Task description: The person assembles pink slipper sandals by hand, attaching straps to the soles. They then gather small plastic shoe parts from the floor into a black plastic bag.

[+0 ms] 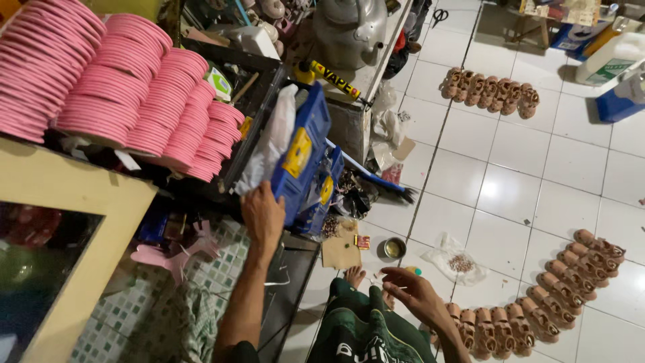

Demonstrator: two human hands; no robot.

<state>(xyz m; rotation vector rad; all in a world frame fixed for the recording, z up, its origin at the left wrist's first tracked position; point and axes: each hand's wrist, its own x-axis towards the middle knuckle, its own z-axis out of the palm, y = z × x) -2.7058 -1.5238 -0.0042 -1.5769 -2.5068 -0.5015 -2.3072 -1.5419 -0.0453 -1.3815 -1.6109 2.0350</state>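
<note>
White floor tiles (517,181) carried rows of brown sandals (564,282) at four o'clock. Left hand (263,216) clasped the blue case (302,158) at ten o'clock; right hand (413,290) hung spread, holding nothing. A steadier lift would want support beneath its lower edge.

At ten o'clock, stacks of ribbed pink rubber soles (127,87) glow uniformly rose. Near centre, a flat blue plastic case (304,158) carries yellow patches. The glossy white square floor tiles (510,175) show thin dark grout lines. At four o'clock, rows of tan-brown strapped sandals (571,275) curve. At six o'clock, dark green cloth (363,333) bears white lettering.
</note>
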